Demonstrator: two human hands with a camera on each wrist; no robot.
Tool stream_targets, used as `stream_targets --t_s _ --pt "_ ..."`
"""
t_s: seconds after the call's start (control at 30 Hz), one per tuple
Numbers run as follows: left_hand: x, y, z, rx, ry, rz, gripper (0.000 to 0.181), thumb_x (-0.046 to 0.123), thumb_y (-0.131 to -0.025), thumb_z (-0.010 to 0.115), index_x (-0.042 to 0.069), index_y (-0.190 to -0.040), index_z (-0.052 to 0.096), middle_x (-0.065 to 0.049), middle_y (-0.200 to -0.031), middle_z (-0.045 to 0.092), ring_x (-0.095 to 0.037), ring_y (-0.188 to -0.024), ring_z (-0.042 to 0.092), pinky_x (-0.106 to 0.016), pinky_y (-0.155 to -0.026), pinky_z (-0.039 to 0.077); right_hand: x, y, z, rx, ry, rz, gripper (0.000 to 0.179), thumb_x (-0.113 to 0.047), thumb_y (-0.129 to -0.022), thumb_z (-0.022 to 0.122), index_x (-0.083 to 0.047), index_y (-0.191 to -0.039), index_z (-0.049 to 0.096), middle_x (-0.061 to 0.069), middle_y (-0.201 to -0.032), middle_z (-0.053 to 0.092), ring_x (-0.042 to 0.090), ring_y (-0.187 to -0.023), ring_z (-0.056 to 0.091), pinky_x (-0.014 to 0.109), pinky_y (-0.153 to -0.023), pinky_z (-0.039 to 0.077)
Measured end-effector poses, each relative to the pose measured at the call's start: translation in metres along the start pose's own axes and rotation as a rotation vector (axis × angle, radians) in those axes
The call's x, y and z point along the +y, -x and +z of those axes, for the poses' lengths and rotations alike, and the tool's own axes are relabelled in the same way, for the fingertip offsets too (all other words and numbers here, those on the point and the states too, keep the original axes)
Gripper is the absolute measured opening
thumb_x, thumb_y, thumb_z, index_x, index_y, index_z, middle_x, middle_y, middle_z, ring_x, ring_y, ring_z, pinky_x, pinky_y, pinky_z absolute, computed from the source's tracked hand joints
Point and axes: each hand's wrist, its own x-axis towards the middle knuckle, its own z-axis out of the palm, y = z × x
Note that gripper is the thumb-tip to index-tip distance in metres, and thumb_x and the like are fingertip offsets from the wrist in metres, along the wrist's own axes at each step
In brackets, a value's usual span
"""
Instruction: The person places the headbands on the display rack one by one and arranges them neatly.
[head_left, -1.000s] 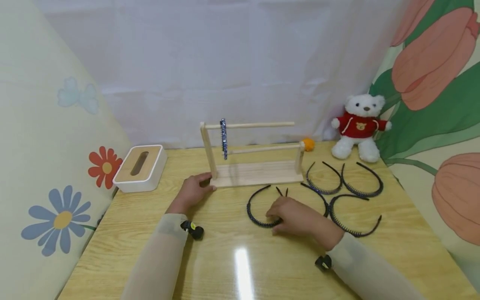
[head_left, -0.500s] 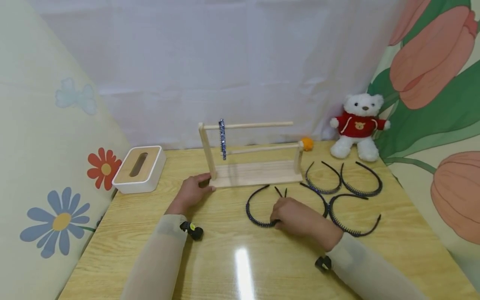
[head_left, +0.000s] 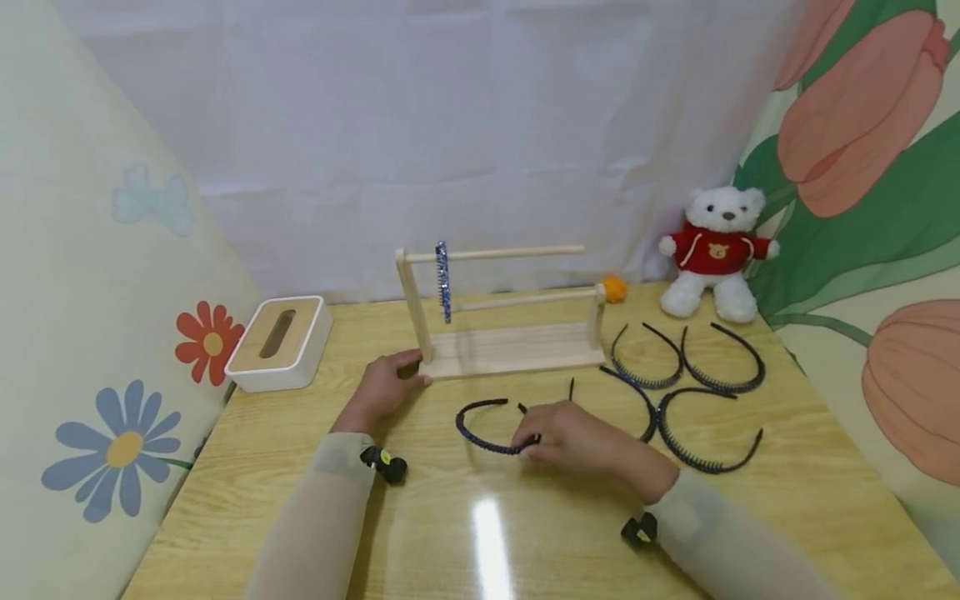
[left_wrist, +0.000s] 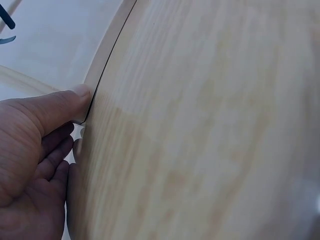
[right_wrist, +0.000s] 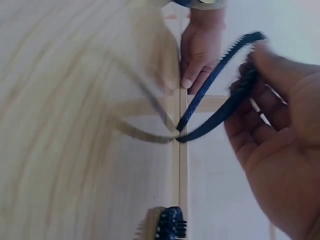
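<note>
My right hand (head_left: 570, 437) pinches a dark blue toothed headband (head_left: 483, 444) by its curved middle, the ends pointing toward the rack. In the right wrist view the headband (right_wrist: 212, 82) hangs between thumb and fingers. My left hand (head_left: 382, 387) holds the front left corner of a pale wooden rack (head_left: 517, 348); in the left wrist view its thumb presses the edge of the base (left_wrist: 107, 55). A glittery blue headband (head_left: 443, 283) hangs on the upper rod near the left post. Partly hidden behind my right hand lies another headband (head_left: 651, 408).
Further headbands lie to the right, among them one at the back (head_left: 648, 383), one beside it (head_left: 757, 367) and one nearer (head_left: 701, 462). A white teddy bear (head_left: 720, 254) sits behind them. An orange ball (head_left: 614, 289) is by the rack; a tissue box (head_left: 277, 342) stands left.
The right hand has moved slightly left and closed on the headband, which has shifted left and tilted up off the table. My left hand stays at the rack's corner.
</note>
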Motion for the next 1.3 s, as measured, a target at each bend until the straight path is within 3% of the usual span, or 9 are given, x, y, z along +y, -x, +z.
stream_targets --t_s 0.13,0.2,0.27,0.37,0.43,0.67,0.87,1.13,1.3 --pt "-0.001 0.001 0.0 0.001 0.008 -0.005 0.058 0.023 -0.105 0.077 0.01 -0.158 0.058 -0.022 -0.165 0.051 -0.048 -0.156 0.043 -0.063 -0.129 0.036 0.002 0.003 -0.007 0.131 -0.343 0.219 0.017 -0.019 -0.107 0.072 -0.009 -0.117 0.08 -0.001 -0.112 0.078 0.01 -0.106 0.07 0.03 -0.098 0.06" --pt "-0.002 0.001 0.0 0.0 0.013 -0.01 0.058 0.023 -0.105 0.077 0.011 -0.159 0.058 -0.021 -0.165 0.051 -0.048 -0.156 0.043 -0.063 -0.129 0.036 0.007 0.007 -0.012 0.232 -0.526 0.259 0.018 -0.015 -0.11 0.067 -0.002 -0.117 0.078 0.002 -0.11 0.078 0.012 -0.104 0.07 0.031 -0.097 0.06" --pt "-0.002 0.001 0.0 -0.002 0.018 -0.014 0.059 0.022 -0.105 0.077 0.011 -0.159 0.058 -0.021 -0.166 0.05 -0.047 -0.157 0.042 -0.062 -0.13 0.035 0.014 0.011 -0.02 0.322 -0.752 0.206 0.017 -0.013 -0.112 0.063 -0.002 -0.115 0.077 0.001 -0.106 0.076 0.011 -0.101 0.069 0.028 -0.093 0.06" --pt "-0.001 0.0 0.0 -0.002 0.023 -0.016 0.059 0.023 -0.104 0.078 0.012 -0.159 0.058 -0.02 -0.166 0.05 -0.047 -0.157 0.042 -0.062 -0.13 0.035 0.024 0.02 -0.036 0.421 -1.071 0.033 0.017 -0.012 -0.114 0.059 -0.007 -0.113 0.076 -0.001 -0.102 0.074 0.01 -0.096 0.068 0.023 -0.089 0.061" --pt "-0.001 0.001 0.0 -0.001 0.018 -0.013 0.059 0.023 -0.104 0.078 0.011 -0.159 0.058 -0.021 -0.166 0.051 -0.048 -0.157 0.042 -0.063 -0.129 0.035 0.027 0.025 -0.051 0.486 -1.209 -0.064 0.017 -0.014 -0.113 0.06 -0.012 -0.112 0.077 -0.002 -0.101 0.074 0.01 -0.093 0.069 0.021 -0.088 0.06" --pt "-0.001 0.001 0.001 -0.001 0.022 -0.007 0.059 0.025 -0.104 0.078 0.012 -0.158 0.059 -0.021 -0.165 0.051 -0.048 -0.156 0.042 -0.064 -0.129 0.035 0.031 0.037 -0.106 0.787 -1.225 -0.223 0.023 -0.015 -0.113 0.058 -0.007 -0.102 0.077 0.003 -0.098 0.073 0.013 -0.088 0.07 0.021 -0.083 0.06" --pt "-0.001 -0.001 0.001 0.004 0.004 -0.005 0.059 0.025 -0.104 0.078 0.011 -0.158 0.059 -0.022 -0.165 0.052 -0.048 -0.156 0.043 -0.063 -0.129 0.035 0.032 0.035 -0.141 0.979 -1.196 -0.222 0.02 -0.014 -0.11 0.064 -0.004 -0.1 0.077 0.005 -0.095 0.072 0.015 -0.086 0.068 0.022 -0.082 0.06" --pt "0.0 0.0 0.0 0.003 0.023 -0.015 0.059 0.024 -0.104 0.077 0.012 -0.159 0.058 -0.021 -0.165 0.051 -0.047 -0.158 0.041 -0.062 -0.131 0.033 0.032 0.014 -0.16 1.067 -1.165 -0.168 0.016 -0.013 -0.106 0.069 -0.004 -0.095 0.077 0.006 -0.087 0.071 0.016 -0.079 0.068 0.022 -0.076 0.059" --pt "-0.001 0.0 0.001 0.0 0.013 -0.011 0.059 0.024 -0.105 0.077 0.012 -0.159 0.058 -0.021 -0.166 0.051 -0.048 -0.157 0.041 -0.063 -0.13 0.034 0.031 -0.001 -0.161 1.072 -1.184 -0.149 0.015 -0.013 -0.103 0.073 -0.008 -0.089 0.075 0.003 -0.087 0.069 0.014 -0.077 0.068 0.021 -0.073 0.059"
